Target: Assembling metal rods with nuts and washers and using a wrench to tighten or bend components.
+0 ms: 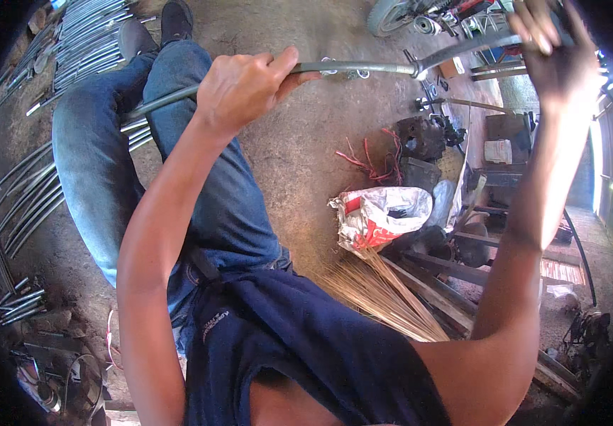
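Note:
A long grey metal rod (356, 67) crosses in front of me, passing over my jeans-covered legs on the left. My left hand (239, 89) is closed around it, thumb lying along its top. Farther right, the rod meets a thicker grey metal bar (473, 48) at a small ring-like fitting (414, 67), and the bar slants upward from there. At the bar's far right end is my raised right hand (551, 53), its fingers curled around it and slightly blurred. How the rod and bar are joined cannot be made out.
Many cut metal rods (94, 42) lie at the far left, with more bundles (33, 192) beside my legs. Right of me are a white and red sack (377, 213), thin straw-coloured sticks (384, 298) and dark machine parts (420, 138). A motorcycle wheel (389, 18) stands far off.

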A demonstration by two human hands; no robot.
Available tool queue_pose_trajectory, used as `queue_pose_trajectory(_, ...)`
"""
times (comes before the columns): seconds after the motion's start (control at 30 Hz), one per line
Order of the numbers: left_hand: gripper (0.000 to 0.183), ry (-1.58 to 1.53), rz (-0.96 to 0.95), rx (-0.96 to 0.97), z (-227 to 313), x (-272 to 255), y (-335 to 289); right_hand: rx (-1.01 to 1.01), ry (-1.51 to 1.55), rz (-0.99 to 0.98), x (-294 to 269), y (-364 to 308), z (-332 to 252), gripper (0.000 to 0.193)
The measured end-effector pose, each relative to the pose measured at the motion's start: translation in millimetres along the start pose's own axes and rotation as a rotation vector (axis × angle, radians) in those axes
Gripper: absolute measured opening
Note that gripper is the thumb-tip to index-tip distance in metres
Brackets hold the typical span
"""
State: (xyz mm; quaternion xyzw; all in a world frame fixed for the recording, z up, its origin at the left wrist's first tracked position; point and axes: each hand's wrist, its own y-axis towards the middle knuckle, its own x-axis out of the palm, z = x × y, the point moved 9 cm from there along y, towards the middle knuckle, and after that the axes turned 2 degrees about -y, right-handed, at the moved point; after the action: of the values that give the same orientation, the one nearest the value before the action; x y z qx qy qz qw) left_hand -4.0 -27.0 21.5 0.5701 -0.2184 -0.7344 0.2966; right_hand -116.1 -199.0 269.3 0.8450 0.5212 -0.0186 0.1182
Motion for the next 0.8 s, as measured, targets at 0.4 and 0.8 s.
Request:
queue_pose_trajectory(0.4,0.035,-0.081,-0.073,0.037,4,-7,10,0.942,-0.232,0.2,34,-218,66,0.047)
queue_pose_trajectory(0.8,0.039,-0.301,-0.084,0.081,8,-11,14,0.667,-0.37,0.242,-48,-172,289,0.03)
